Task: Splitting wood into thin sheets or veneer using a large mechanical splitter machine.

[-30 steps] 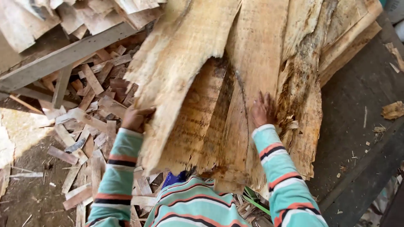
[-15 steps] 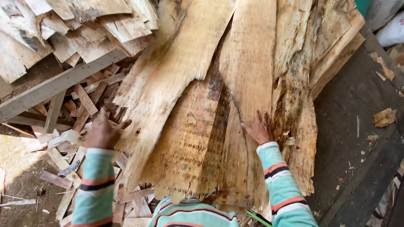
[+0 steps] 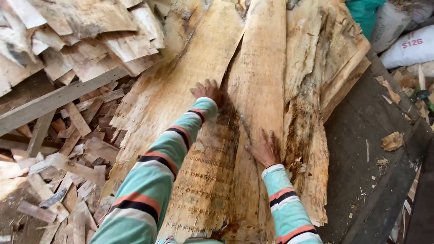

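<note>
At the far left lies a heap of short wood offcuts [image 3: 68,162] on the ground, under a grey wooden beam [image 3: 58,97] that runs slanted. Above the beam there is a stack of pale veneer pieces [image 3: 81,31].

In the middle, long thin veneer sheets [image 3: 181,90] lie overlapped, with torn and splintered edges. The left hand [image 3: 207,91] lies flat on these sheets, near the dark split between two of them; its fingers are spread and it closes around nothing. The arm has a sleeve with green, red and black stripes [image 3: 153,180].

More to the right, the right hand [image 3: 264,149] presses flat on a long narrow sheet [image 3: 262,81], fingers open and spread, also with no grip on an edge. Beside it the sheets have rough dark bark [image 3: 298,131].

At the right is a dark floor [image 3: 357,135] with a small wood chip [image 3: 392,141]. In the top right corner stand a teal sack [image 3: 364,13] and white sacks [image 3: 409,47], one with red printing.
</note>
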